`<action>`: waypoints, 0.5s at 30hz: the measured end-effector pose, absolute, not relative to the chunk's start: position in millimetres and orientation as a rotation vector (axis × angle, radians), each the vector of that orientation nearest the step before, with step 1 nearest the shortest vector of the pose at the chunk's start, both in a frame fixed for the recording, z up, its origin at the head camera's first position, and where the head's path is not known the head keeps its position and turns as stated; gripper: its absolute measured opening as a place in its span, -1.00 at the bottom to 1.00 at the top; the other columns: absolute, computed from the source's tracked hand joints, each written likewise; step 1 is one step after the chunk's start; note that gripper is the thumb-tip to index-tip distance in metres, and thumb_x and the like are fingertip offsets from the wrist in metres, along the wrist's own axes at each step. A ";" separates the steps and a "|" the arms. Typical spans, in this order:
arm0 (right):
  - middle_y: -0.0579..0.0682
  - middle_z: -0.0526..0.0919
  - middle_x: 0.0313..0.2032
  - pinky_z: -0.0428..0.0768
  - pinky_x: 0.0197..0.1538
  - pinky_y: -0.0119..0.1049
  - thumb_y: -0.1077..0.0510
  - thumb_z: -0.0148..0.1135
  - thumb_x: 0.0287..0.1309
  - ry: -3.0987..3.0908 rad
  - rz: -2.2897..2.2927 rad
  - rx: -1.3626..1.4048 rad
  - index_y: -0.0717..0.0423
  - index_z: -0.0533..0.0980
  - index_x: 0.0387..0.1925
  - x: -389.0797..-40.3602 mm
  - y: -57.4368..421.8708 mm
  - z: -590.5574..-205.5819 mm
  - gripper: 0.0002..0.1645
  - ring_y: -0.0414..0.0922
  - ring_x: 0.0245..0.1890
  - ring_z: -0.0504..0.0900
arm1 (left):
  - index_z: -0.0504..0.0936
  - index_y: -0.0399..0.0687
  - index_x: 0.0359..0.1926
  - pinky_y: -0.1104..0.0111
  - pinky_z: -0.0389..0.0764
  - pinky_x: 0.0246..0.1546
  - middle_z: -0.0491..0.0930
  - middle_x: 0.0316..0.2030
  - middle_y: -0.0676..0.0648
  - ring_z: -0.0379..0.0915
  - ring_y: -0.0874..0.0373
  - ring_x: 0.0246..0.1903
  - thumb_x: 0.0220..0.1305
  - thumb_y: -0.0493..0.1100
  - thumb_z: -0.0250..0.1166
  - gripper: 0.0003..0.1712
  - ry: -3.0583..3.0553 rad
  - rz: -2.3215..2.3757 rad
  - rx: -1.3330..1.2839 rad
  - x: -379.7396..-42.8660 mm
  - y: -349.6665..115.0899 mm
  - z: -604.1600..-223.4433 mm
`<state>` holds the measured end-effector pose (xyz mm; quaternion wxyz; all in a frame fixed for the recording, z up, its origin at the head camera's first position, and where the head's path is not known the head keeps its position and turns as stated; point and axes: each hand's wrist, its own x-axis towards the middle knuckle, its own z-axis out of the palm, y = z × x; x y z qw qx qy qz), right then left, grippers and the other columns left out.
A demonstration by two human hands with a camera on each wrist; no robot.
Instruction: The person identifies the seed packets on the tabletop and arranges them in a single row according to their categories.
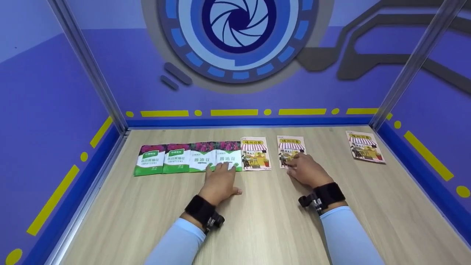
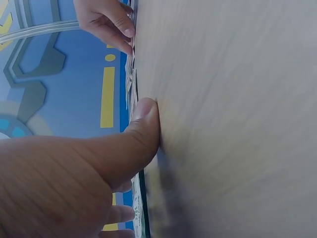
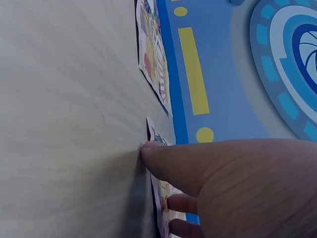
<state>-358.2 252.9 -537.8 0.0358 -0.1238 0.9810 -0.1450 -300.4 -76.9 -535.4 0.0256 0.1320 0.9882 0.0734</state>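
My left hand (image 1: pixel 219 183) touches the lower edge of a white-and-green seed packet (image 1: pixel 228 156) with extended fingertips, its thumb (image 2: pixel 143 116) out to the side on the tabletop. That packet lies in a row with another white-and-green packet (image 1: pixel 201 157) and two green packets with red flowers (image 1: pixel 176 159). A pink packet with a striped awning picture (image 1: pixel 255 154) adjoins the row's right end. My right hand (image 1: pixel 309 171) rests its fingers on a second awning packet (image 1: pixel 287 147), which lies flat, apart from the row. Its thumb (image 3: pixel 158 153) is at that packet's near edge.
A third awning packet (image 1: pixel 366 147) lies slightly turned at the far right. The wood-grain table (image 1: pixel 265 221) is bounded by blue printed panels (image 1: pixel 125 81) at the back and both sides, with metal strips (image 1: pixel 88 66) at the corners.
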 end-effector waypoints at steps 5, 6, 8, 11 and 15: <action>0.25 0.50 0.41 0.50 0.38 0.30 -0.03 0.33 0.42 2.991 -0.434 -0.439 -0.09 0.63 0.34 -356.1 247.4 -536.2 -0.49 0.31 0.40 0.47 | 0.29 0.07 0.62 -0.35 0.15 0.51 0.29 0.57 -0.23 0.19 -0.22 0.55 0.08 0.40 0.55 0.20 3.061 0.240 0.420 -299.4 -79.6 -533.0; 0.25 0.49 0.42 0.50 0.37 0.31 -0.03 0.33 0.42 2.989 -0.431 -0.449 -0.10 0.62 0.35 -355.7 246.6 -535.8 -0.49 0.32 0.40 0.46 | 0.28 0.06 0.63 -0.35 0.15 0.51 0.28 0.58 -0.23 0.18 -0.22 0.56 0.08 0.40 0.55 0.20 3.061 0.239 0.420 -299.1 -79.8 -532.4; 0.22 0.48 0.43 0.51 0.34 0.36 -0.03 0.34 0.41 2.985 -0.439 -0.449 -0.14 0.62 0.36 -355.4 245.3 -535.6 -0.48 0.31 0.41 0.45 | 0.28 0.06 0.63 -0.36 0.15 0.52 0.28 0.58 -0.23 0.18 -0.23 0.56 0.08 0.39 0.55 0.20 3.062 0.244 0.420 -298.4 -79.8 -531.6; 0.18 0.49 0.43 0.52 0.25 0.45 -0.05 0.36 0.39 2.996 -0.431 -0.462 -0.18 0.61 0.37 -355.0 244.1 -536.4 -0.46 0.30 0.41 0.46 | 0.29 0.06 0.63 -0.35 0.14 0.53 0.28 0.58 -0.23 0.18 -0.22 0.56 0.08 0.39 0.55 0.20 3.060 0.239 0.414 -298.3 -79.0 -531.1; 0.15 0.48 0.45 0.46 0.18 0.57 -0.08 0.38 0.38 3.000 -0.430 -0.473 -0.22 0.59 0.38 -353.8 243.0 -538.2 -0.43 0.30 0.42 0.44 | 0.31 0.07 0.62 -0.34 0.14 0.53 0.31 0.56 -0.23 0.19 -0.22 0.55 0.08 0.39 0.55 0.19 3.057 0.247 0.412 -298.3 -77.3 -531.6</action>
